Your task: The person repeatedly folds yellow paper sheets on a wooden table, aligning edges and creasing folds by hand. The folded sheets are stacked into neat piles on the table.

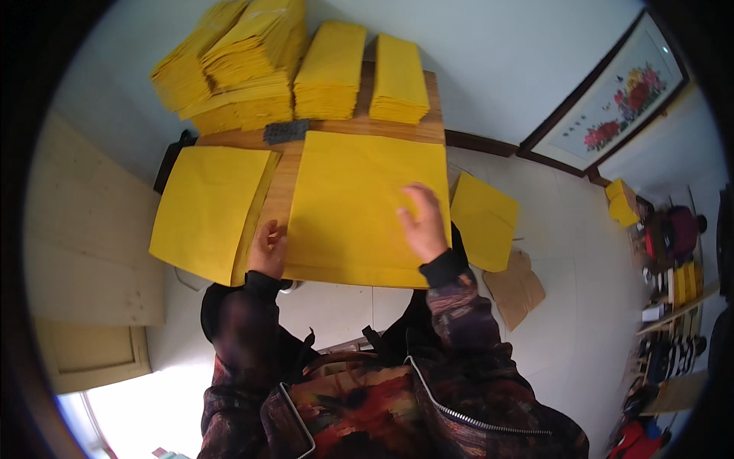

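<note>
A large square yellow paper sheet [359,206] lies flat on the wooden table in front of me, its near edge reaching past the table's front. Over the sheet's right part is my right hand [425,226], empty, with thumb and fingers apart; whether it touches the paper I cannot tell. My left hand [267,250] is by the sheet's left edge, fingers loosely bent and apart, with nothing seen in them. Beside that hand, on the left, a pile of yellow sheets [206,210] spreads over the table's left side.
Thick stacks of folded yellow paper [329,73] line the back of the wooden table [281,172]. A dark grey block [287,131] sits before them. Right of the table are a yellow stack [483,222] and brown cardboard [516,289]. A framed flower picture [612,99] leans at the wall.
</note>
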A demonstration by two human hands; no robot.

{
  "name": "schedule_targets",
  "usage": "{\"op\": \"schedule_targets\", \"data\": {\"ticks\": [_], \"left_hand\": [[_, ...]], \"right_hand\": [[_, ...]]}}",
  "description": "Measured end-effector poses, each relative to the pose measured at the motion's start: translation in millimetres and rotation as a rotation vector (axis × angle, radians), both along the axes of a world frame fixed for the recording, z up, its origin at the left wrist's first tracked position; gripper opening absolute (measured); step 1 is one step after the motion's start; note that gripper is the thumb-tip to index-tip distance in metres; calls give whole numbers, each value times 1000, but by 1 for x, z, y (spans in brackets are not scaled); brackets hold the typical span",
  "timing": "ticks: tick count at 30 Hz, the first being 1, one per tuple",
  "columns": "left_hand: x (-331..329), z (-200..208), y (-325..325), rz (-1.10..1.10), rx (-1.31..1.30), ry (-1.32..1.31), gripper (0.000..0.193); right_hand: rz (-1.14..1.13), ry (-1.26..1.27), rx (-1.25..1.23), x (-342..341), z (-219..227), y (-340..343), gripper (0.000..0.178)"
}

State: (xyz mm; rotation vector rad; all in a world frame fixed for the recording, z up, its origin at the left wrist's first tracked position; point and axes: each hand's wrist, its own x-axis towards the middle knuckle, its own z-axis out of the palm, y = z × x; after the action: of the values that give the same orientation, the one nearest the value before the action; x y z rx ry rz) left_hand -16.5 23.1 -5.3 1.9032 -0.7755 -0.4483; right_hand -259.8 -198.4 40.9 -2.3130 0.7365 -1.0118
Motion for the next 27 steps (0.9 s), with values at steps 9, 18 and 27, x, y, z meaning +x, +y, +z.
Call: {"op": "schedule_targets", "data": {"ticks": [9,18,27], "left_hand": [[1,11,-15,-57,31,57,46],[42,-1,-51,-121,96,-49,49],[95,-11,-156,-57,110,-3,53]], "right_hand": [[-125,-1,704,-88,-42,-9,59],[-176,-72,781,-84,-48,-26,60],[-26,-344,924,-45,-34,-97,61]]}}
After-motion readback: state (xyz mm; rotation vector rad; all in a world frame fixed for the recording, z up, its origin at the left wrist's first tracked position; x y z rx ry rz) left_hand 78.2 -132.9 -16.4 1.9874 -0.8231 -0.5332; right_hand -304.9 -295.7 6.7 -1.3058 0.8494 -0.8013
